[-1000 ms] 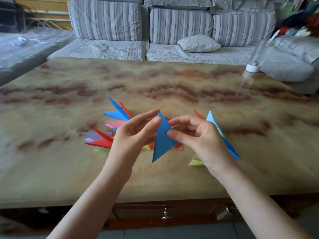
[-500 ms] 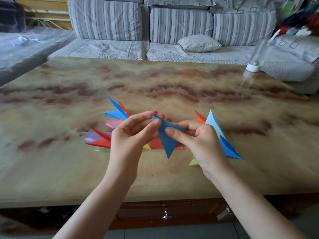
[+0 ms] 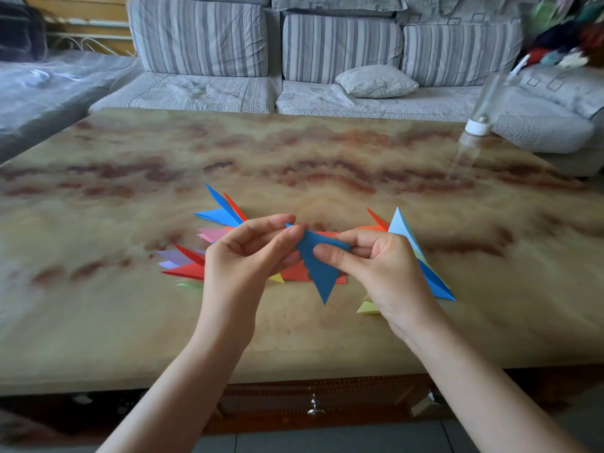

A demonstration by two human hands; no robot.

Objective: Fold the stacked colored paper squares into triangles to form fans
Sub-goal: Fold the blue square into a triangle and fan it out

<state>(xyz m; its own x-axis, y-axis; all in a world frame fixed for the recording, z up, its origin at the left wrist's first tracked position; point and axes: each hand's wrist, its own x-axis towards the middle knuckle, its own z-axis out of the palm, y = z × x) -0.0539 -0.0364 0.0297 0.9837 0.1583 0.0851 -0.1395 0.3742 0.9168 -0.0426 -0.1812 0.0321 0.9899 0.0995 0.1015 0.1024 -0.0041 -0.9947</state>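
Both hands hold a dark blue paper triangle [image 3: 318,273] above the table, its long point hanging down. My left hand [image 3: 248,256] pinches its upper left corner between thumb and fingers. My right hand [image 3: 376,266] pinches its upper right part with the thumb on the front. Behind my left hand a fan of folded triangles [image 3: 215,220] in blue, red, pink, purple and yellow lies spread on the table. A second group of folded triangles [image 3: 402,227], light blue, orange, blue and yellow, lies behind my right hand, partly hidden by it.
The work sits on a marbled brown and beige table [image 3: 294,152]. A clear bottle with a white cap [image 3: 480,109] stands at the far right edge. A grey striped sofa [image 3: 327,60] with a small cushion [image 3: 376,81] runs behind the table.
The blue triangle has turned and shrunk from a tall upright shape to a shorter one with its point down. Both hands have closed in on its top edge and risen slightly.
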